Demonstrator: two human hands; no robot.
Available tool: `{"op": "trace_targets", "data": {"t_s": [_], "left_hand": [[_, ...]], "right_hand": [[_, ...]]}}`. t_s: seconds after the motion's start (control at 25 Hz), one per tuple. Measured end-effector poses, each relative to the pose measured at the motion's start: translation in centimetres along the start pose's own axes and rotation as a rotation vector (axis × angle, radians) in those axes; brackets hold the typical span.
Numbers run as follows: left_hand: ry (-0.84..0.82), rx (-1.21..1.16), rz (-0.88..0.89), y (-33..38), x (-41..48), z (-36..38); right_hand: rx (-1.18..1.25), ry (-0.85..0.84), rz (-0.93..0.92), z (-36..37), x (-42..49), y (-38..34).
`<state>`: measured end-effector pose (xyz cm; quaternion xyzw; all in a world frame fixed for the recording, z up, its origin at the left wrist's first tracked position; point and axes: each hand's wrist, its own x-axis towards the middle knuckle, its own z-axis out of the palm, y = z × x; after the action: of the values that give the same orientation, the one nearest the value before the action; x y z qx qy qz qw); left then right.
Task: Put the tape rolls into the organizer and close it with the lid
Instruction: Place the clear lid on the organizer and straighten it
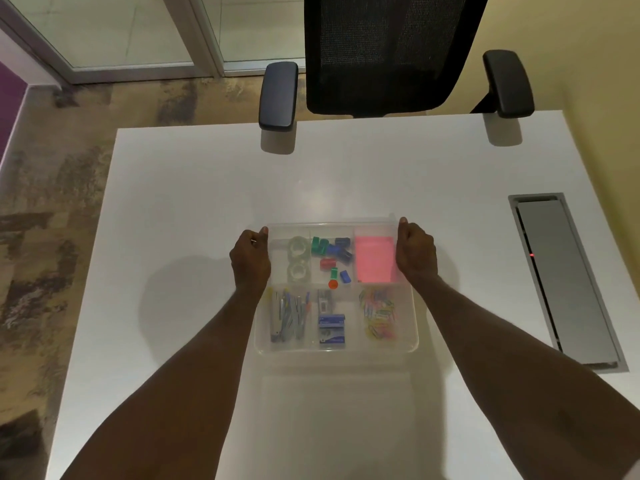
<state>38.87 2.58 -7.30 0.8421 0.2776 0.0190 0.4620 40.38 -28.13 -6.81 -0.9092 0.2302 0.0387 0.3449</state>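
Observation:
A clear plastic organizer (414, 327) sits in the middle of the white desk, with a clear lid (332, 226) lying over it. Two clear tape rolls (298, 258) lie one behind the other in its far-left compartment, seen through the lid. My left hand (250, 261) grips the lid's left edge, thumb on top. My right hand (415, 254) grips the lid's right edge near the far corner. Both hands are curled around the lid's rim.
Other compartments hold coloured clips (334, 252), pink sticky notes (375, 259), pens (289, 315), a staple box (331, 332) and paper clips (379, 315). A black office chair (391, 53) stands at the desk's far edge. A metal cable hatch (568, 282) is set in the desk at right.

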Motion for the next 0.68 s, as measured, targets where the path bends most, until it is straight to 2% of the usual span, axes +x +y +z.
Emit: {"op": "trace_targets", "data": {"t_s": [0.44, 0.68], "left_hand": [[0.009, 0.088, -0.118, -4.2, -9.8, -2.6], [0.067, 0.153, -0.124, -5.3, -12.5, -2.6]], "right_hand": [[-0.086, 0.020, 0.137, -1.1, -12.6, 4.2], [-0.033, 0.044, 0.186, -0.8, -14.7, 5.4]]}}
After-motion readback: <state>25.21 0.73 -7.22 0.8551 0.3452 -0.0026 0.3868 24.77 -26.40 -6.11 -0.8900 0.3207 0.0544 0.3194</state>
